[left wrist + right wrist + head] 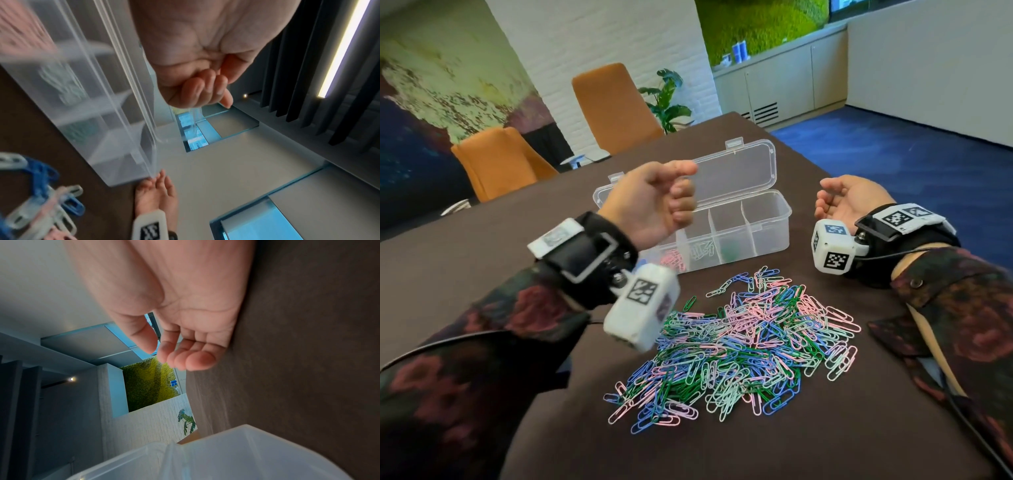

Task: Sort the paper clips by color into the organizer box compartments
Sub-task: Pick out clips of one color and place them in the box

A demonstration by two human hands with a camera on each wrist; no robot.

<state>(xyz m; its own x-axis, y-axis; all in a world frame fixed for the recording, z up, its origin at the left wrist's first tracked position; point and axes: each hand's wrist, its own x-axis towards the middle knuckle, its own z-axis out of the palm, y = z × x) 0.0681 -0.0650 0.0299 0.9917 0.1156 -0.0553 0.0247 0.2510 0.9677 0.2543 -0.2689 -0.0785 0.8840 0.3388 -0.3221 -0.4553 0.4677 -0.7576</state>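
Clear plastic organizer box (770,222) stands on the brown table (825,428) with its lid (736,171) thrown back, placed just beyond the heap of paper clips (736,342), presumably so each drop is a short reach. Left hand (654,202) is raised over the box's left end, fingers curled into the palm with the thumb laid over them; whether a clip is enclosed cannot be determined, since the left wrist view shows only folded fingertips (197,87). Right hand (842,200) rests on its edge to the right of the box, palm inward, fingers loosely bent, holding nothing. Pink, pale and green clips show faintly through the front wall; the leftmost compartments are hidden behind the left hand and wrist.
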